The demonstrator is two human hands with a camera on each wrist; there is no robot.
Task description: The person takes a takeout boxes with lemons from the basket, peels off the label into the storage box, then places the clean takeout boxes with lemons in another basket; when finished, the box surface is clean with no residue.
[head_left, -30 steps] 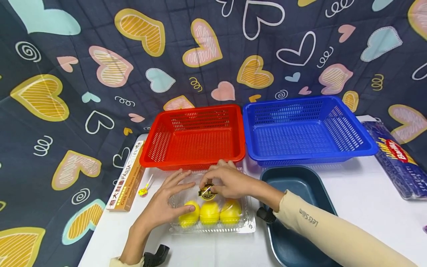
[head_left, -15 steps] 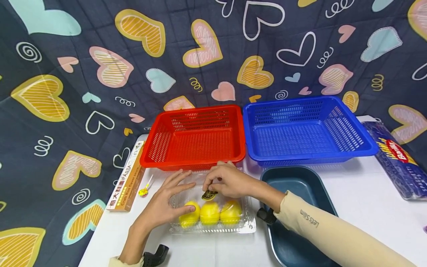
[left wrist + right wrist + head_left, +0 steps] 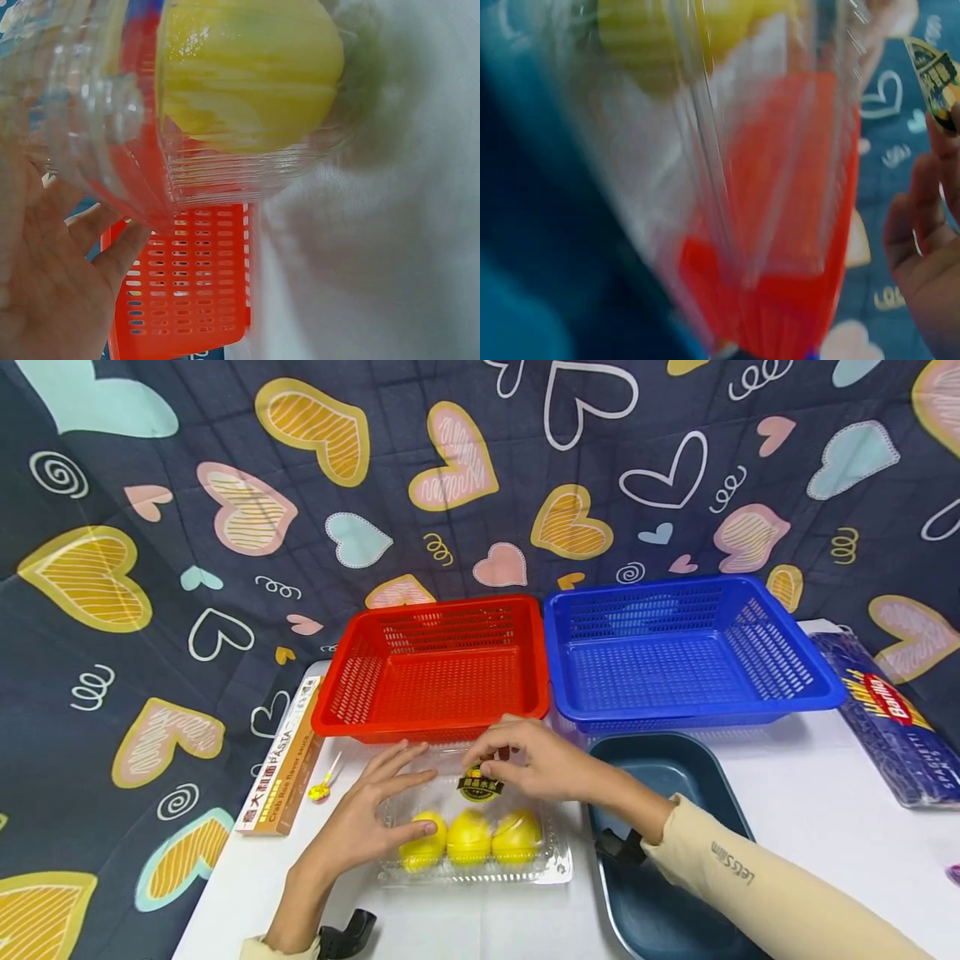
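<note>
A clear plastic clamshell box point(image 3: 551, 865) stands at the table's front middle with three round yellow fruits point(image 3: 470, 838) in its front row. My left hand point(image 3: 367, 817) rests at its left side, fingers spread and thumb stretched over the lid. Between thumb and fingertips, my right hand point(image 3: 536, 764) pinches a black and gold sticker point(image 3: 480, 786). In the right wrist view, the sticker point(image 3: 934, 82) stands up off the lid at the fingertips. The left wrist view shows one yellow fruit point(image 3: 255, 75) close through the box wall.
Behind the box are a red basket point(image 3: 431, 727) and a blue basket point(image 3: 697, 706). A dark teal tray point(image 3: 667, 893) lies under the right forearm. Left are a pasta box point(image 3: 281, 760) and a lollipop point(image 3: 320, 791); far right, a spaghetti pack point(image 3: 892, 718).
My right hand has lifted slightly up and to the right with the sticker, which was bent over at the lid and now shows its printed face. The left hand has stayed put.
</note>
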